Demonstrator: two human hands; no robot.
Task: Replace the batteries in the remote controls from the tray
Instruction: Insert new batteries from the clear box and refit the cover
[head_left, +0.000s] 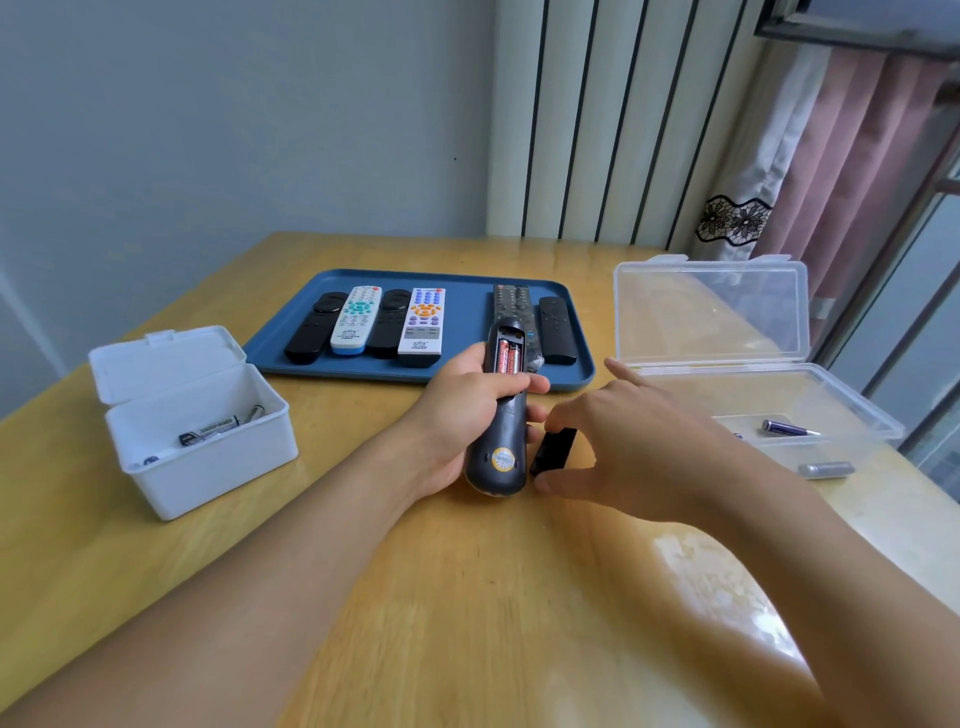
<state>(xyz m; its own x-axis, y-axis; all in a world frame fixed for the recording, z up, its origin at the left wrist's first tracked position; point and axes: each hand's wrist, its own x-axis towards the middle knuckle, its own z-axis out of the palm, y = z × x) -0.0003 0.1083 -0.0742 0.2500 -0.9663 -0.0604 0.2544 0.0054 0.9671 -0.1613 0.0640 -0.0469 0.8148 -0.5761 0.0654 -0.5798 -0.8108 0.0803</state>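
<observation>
Left hand (467, 415) fingers wrap remote (500, 441), batteries (508, 359) exposed. Right hand (639, 447) fingers pinch cover (555, 449) on table (467, 597). Risk: weak end-pinch, cover slips; remote tilts, batteries drop out.

No lettering can be read: the print on the two red-and-black batteries (508, 359) and on the white button-covered remote controls (422, 332) is too blurred.

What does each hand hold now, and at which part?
The left hand grips the remote round its middle; the right hand pinches the battery cover by its ends.
</observation>
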